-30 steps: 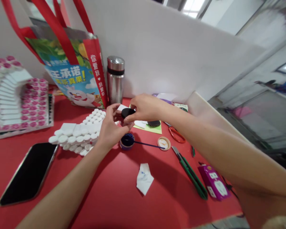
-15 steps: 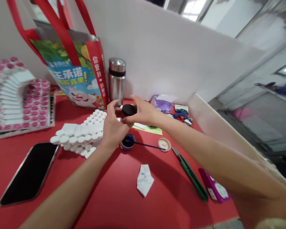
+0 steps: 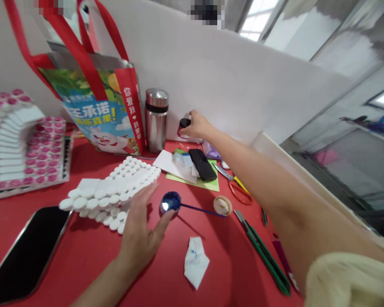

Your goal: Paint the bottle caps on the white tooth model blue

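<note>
At the back, by the white partition, my right hand [image 3: 198, 126] is closed around a small jar [image 3: 184, 123] with a black lid. Whether the jar rests on the table is unclear. My left hand [image 3: 143, 232] is open, thumb and fingers apart. Its thumb tip overlaps the near edge of a small open pot of dark blue liquid [image 3: 170, 200]; contact cannot be made out. A thin dark blue stick [image 3: 198, 209] reaches from that pot to an upturned round lid [image 3: 222, 206] with pale stains. Behind the left fingers lies a stack of white round-edged pieces [image 3: 112, 187].
A steel flask [image 3: 156, 123] and a shopping bag [image 3: 99, 115] stand at the back. Scissors [image 3: 237, 183] and a green cutter [image 3: 265, 256] lie at right, a blue-stained tissue [image 3: 196, 262] in front. A phone [image 3: 28, 251] lies left, a black case-like object [image 3: 203, 165] centre-back.
Both hands were together at the black-lidded jar. My right hand has carried it back toward the partition. My left hand has let go and come nearer, down beside the blue pot.
</note>
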A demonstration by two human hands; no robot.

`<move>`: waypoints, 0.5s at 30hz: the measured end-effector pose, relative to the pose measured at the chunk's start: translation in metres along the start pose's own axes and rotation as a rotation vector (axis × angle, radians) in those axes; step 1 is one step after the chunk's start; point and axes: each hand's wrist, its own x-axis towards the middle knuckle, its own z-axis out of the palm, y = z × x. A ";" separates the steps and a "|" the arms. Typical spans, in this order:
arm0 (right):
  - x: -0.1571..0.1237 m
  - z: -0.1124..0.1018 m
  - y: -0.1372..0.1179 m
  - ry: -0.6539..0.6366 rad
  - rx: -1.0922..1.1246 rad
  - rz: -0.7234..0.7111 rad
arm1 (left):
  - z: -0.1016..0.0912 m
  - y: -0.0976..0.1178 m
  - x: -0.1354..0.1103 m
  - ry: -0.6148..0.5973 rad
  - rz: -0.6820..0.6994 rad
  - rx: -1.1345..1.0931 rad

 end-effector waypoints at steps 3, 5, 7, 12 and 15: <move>0.018 0.025 0.007 -0.046 -0.002 0.029 | -0.001 -0.006 -0.022 -0.053 0.066 0.042; 0.023 0.044 0.009 -0.079 -0.002 0.041 | 0.001 -0.010 -0.026 -0.075 0.081 0.041; 0.026 0.060 0.010 -0.096 -0.006 0.045 | 0.002 -0.014 -0.025 -0.094 0.069 0.037; 0.030 0.082 0.007 -0.092 -0.033 0.048 | 0.005 -0.016 -0.027 -0.127 0.016 0.024; 0.029 0.088 0.006 -0.126 -0.048 0.052 | 0.005 -0.017 -0.029 -0.150 -0.032 0.019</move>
